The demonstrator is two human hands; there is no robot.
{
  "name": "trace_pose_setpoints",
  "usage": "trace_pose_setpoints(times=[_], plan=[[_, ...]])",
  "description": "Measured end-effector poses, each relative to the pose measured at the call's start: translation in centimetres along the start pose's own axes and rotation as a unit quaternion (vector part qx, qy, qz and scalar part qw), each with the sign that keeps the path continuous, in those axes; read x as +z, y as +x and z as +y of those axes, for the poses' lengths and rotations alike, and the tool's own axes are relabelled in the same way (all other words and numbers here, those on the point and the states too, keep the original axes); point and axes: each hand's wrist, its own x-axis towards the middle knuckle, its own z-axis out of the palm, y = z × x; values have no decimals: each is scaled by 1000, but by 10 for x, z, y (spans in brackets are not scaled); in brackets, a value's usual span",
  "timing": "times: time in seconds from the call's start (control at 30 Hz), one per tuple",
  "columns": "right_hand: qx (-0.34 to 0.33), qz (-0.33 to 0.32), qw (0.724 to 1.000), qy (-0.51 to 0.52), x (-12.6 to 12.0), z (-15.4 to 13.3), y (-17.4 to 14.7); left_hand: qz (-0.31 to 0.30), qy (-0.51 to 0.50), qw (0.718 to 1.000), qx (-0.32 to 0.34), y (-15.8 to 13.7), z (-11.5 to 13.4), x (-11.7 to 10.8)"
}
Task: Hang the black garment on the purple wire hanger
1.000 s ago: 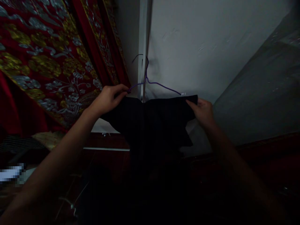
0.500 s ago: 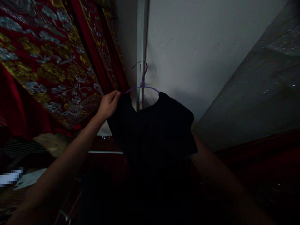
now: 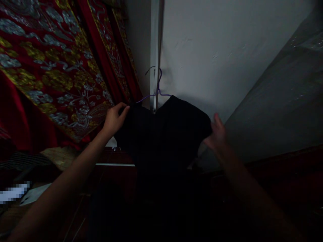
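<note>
A dark short-sleeved shirt [image 3: 169, 134] hangs on a purple wire hanger [image 3: 159, 91] in front of a pale upright strip. At the shirt's left shoulder, my left hand [image 3: 114, 118] pinches the cloth between thumb and fingers. My right hand [image 3: 217, 133] is beside the right sleeve, slightly blurred, its fingers extended and apart; the sleeve edge lies against or very near it. The lower part of the shirt fades into shadow, so its hem cannot be made out.
Red cloth embroidered in gold and silver [image 3: 58, 77] hangs at left. Behind the shirt stands a pale wall [image 3: 202, 43] with a narrow upright strip [image 3: 154, 40]. Grey, shiny sheeting [image 3: 282, 97] slants along the right. A pale card [image 3: 35, 194] lies low at left.
My right hand has come out from behind the shirt to the outer side of the right sleeve. The shirt's neckline has shifted and its right shoulder spreads wider. My left hand keeps its pinch.
</note>
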Motion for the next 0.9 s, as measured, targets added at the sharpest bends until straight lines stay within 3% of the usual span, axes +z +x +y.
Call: trace_pose_setpoints(times=[0.13, 0.27, 0.33, 0.43, 0.5, 0.63, 0.7, 0.77, 0.9], plan=[[40, 11, 999, -32, -7, -20, -6, 34, 1, 999, 3, 11, 13, 8], [15, 56, 998, -12, 14, -45, -20, 106, -9, 992, 70, 17, 44, 7], [4, 99, 995, 14, 24, -52, -30, 113, -42, 989, 82, 14, 64, 0], [-33, 147, 989, 2, 39, -55, -51, 47, -176, 983, 26, 6, 94, -13], [-59, 145, 987, -30, 53, -53, -72, -31, -297, 954, -40, 2, 112, -22], [-56, 22, 997, -39, 92, -45, -111, -162, -445, 869, -147, -6, 137, -35], [-46, -2, 999, -22, 107, -41, -117, -194, -460, 849, -171, -12, 144, -39], [-38, 37, 999, -6, 112, -39, -111, -190, -455, 853, -171, -17, 148, -40], [-41, 166, 984, 38, 98, -37, -84, -141, -401, 897, -123, -26, 148, -44]])
